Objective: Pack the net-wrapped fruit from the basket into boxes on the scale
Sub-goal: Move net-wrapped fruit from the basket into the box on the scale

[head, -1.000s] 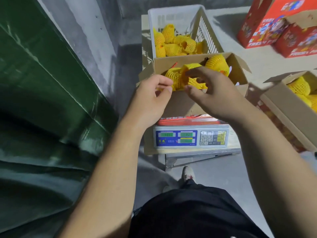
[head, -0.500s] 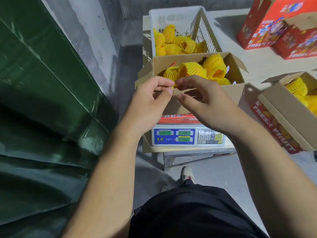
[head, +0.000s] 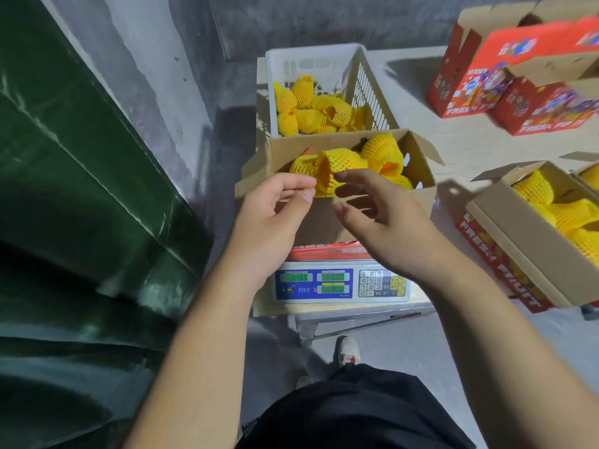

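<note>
Pale table [head: 460,144] carries white basket [head: 366,89], scale [head: 343,284], red cartons [head: 518,79], open brown box [head: 525,234].

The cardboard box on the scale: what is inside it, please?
The cardboard box holds several yellow net-wrapped fruit. Both hands cover its near side, so the exact count and the bottom cannot be seen.

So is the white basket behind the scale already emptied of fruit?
No, the white basket holds several yellow net-wrapped fruit in its bottom, behind the box on the scale.
</note>
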The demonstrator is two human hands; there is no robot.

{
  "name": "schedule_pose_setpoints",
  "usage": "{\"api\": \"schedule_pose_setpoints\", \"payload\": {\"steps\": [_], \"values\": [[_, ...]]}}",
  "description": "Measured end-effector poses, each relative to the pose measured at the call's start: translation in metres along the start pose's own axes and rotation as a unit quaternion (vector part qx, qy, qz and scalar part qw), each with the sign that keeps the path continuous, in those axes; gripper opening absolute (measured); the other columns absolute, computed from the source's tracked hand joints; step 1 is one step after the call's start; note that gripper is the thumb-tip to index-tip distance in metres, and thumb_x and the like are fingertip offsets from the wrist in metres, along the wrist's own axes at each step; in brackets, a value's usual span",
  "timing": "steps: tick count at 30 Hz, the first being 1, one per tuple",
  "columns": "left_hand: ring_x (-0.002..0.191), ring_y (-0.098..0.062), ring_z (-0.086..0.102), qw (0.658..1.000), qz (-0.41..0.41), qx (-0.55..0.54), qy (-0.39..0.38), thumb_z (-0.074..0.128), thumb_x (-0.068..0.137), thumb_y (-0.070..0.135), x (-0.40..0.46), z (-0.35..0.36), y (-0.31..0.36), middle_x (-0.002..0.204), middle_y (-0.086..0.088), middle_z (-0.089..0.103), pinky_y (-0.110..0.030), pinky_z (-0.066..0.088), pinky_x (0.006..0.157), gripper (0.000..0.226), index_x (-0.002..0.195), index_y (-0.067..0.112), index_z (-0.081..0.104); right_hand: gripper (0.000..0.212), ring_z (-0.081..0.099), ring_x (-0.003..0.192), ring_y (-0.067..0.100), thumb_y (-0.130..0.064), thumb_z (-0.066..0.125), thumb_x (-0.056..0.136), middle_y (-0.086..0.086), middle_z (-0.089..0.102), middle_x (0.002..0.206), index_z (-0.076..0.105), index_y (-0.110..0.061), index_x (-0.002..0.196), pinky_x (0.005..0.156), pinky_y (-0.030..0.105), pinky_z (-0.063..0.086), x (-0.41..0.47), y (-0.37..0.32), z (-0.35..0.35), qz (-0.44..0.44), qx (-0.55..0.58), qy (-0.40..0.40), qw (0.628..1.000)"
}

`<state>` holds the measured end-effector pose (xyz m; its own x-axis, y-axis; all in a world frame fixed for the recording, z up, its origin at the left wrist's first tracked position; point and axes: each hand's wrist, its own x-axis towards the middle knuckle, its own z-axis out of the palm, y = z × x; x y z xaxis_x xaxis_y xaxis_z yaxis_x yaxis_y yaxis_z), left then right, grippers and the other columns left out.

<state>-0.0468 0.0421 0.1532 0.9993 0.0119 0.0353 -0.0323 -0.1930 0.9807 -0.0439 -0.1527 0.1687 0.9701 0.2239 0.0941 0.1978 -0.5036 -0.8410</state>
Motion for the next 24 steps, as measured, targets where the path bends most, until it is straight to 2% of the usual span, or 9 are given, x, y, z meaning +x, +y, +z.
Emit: {"api": "schedule_pose_setpoints", "payload": {"steps": [3,8,12,13,15,17,20,22,24], "values": [[0.111,-0.004,0.068,1.0,-0.008,-0.002,0.021,0.063,0.099,0.031,0.008,0.008,-0.001,0.111,0.02,0.075,-0.04,0.053,0.103,0.018,0.109,0.041,0.074,0.04,0.065,0.111,0.004,-0.028,0.064,0.101,-0.013,0.066,0.128,0.056,-0.027,0.14,0.098,0.036,0.055,0.009,0.004,-0.005,-0.005,-0.012,-0.001,1.0],[0.111,0.003,0.065,0.998,0.018,0.061,0.031,0.064,0.102,0.022,0.028,0.025,-0.004,0.109,0.025,0.072,-0.022,0.048,0.092,0.021,0.109,0.04,0.072,0.047,0.063,0.111,0.004,-0.027,0.065,0.1,-0.01,0.065,0.126,0.051,-0.026,0.145,0.092,0.031,0.056,0.031,0.018,-0.023,-0.021,-0.015,0.012,1.0],[0.124,0.006,0.052,0.983,0.047,0.155,0.089,0.067,0.099,0.02,0.062,0.026,-0.009,0.127,0.026,0.059,-0.008,0.037,0.097,0.029,0.118,0.041,0.069,0.052,0.06,0.118,0.017,-0.026,0.066,0.095,0.0,0.064,0.131,0.05,-0.024,0.145,0.096,0.04,0.052,0.059,0.043,-0.053,-0.009,-0.136,0.07,0.988],[0.13,0.005,0.047,0.977,0.036,0.181,0.103,0.067,0.099,0.024,0.071,0.024,-0.012,0.137,0.024,0.053,-0.015,0.036,0.104,0.034,0.126,0.044,0.064,0.053,0.058,0.12,0.022,-0.026,0.065,0.094,0.003,0.061,0.134,0.049,-0.024,0.144,0.096,0.043,0.052,0.068,0.051,-0.062,0.016,-0.16,0.076,0.984],[0.14,-0.005,0.043,0.97,-0.038,0.216,0.102,0.065,0.101,0.033,0.087,0.02,-0.019,0.152,0.02,0.042,-0.038,0.04,0.114,0.048,0.144,0.048,0.05,0.05,0.054,0.123,0.029,-0.03,0.062,0.095,0.007,0.055,0.135,0.046,-0.021,0.142,0.096,0.046,0.05,0.083,0.069,-0.077,0.08,-0.189,0.053,0.977],[0.137,-0.016,0.05,0.972,-0.115,0.193,0.067,0.064,0.102,0.038,0.097,0.021,-0.023,0.15,0.017,0.048,-0.053,0.047,0.109,0.06,0.151,0.055,0.034,0.041,0.054,0.122,0.032,-0.032,0.057,0.099,0.008,0.054,0.134,0.043,-0.023,0.136,0.094,0.046,0.05,0.093,0.089,-0.087,0.131,-0.203,0.005,0.97],[0.123,-0.017,0.06,0.969,-0.155,0.188,0.046,0.06,0.103,0.035,0.109,0.021,-0.029,0.129,0.021,0.06,-0.054,0.054,0.098,0.054,0.132,0.073,0.034,0.05,0.064,0.104,0.039,-0.03,0.051,0.101,0.017,0.064,0.129,0.027,-0.023,0.144,0.082,0.044,0.051,0.104,0.113,-0.091,0.21,-0.217,-0.078,0.95],[0.112,-0.015,0.064,0.957,-0.176,0.225,0.052,0.052,0.105,0.032,0.111,0.014,-0.036,0.124,0.018,0.062,-0.046,0.057,0.087,0.049,0.137,0.065,0.038,0.058,0.063,0.101,0.038,-0.026,0.049,0.1,0.02,0.064,0.129,0.023,-0.019,0.152,0.08,0.038,0.047,0.11,0.123,-0.09,0.251,-0.209,-0.104,0.939],[0.104,-0.011,0.064,0.944,-0.213,0.246,0.061,0.046,0.108,0.029,0.11,0.005,-0.042,0.121,0.014,0.065,-0.041,0.054,0.081,0.041,0.144,0.049,0.045,0.044,0.061,0.103,0.033,-0.017,0.047,0.096,0.016,0.065,0.127,0.042,-0.017,0.14,0.081,0.035,0.046,0.119,0.127,-0.093,0.276,-0.194,-0.111,0.935]]}}
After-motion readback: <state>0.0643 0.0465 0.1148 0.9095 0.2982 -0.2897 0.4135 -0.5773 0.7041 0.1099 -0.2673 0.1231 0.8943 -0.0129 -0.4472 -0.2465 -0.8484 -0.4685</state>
